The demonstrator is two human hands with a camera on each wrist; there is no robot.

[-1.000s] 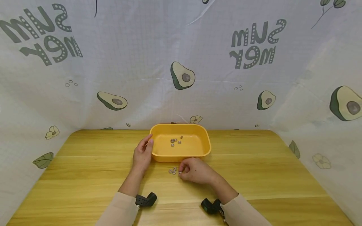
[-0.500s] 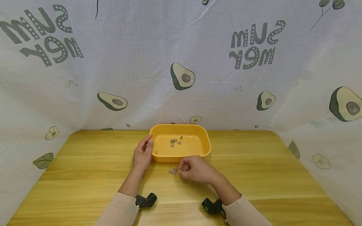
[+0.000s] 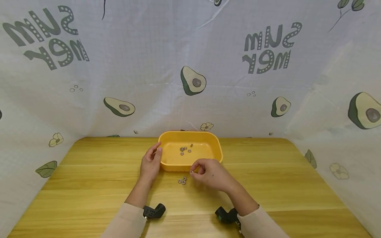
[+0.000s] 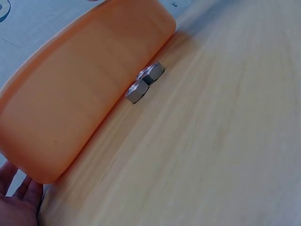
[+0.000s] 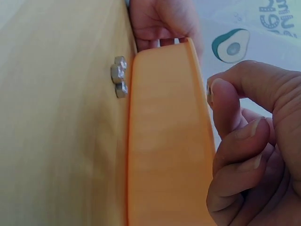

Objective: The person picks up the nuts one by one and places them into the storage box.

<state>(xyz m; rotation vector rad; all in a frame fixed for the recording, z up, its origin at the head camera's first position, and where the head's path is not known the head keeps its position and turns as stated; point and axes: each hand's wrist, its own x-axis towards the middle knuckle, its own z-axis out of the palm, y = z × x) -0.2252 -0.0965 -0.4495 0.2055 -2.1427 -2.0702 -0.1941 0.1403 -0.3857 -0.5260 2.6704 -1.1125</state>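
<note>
A small metal hex nut (image 3: pixel 191 172) is pinched between the thumb and index finger of my right hand (image 3: pixel 212 173), raised at the front wall of a yellow plastic bin (image 3: pixel 175 164). In the right wrist view the pinched nut (image 5: pixel 209 97) shows beside the bin's rim, mostly hidden by the fingertips. My left hand (image 3: pixel 150 163) holds the bin's left end, with thumb and fingers at the rim. Just in front of the bin, three loose nuts (image 3: pixel 183 182) lie clustered on the table. Several more nuts (image 3: pixel 182 149) are scattered on the bin's floor.
The wooden table (image 3: pixel 104 185) extends to both sides of the bin. Behind it hangs a pale cloth (image 3: pixel 154 66) printed with avocados and lettering. A black wrist camera (image 3: pixel 154 211) sits on the left wrist, another wrist camera (image 3: pixel 226 215) on the right.
My right hand has picked a nut up off the table beside the other three and lifted it toward the bin's front rim. The left hand has stayed at the bin's left end.
</note>
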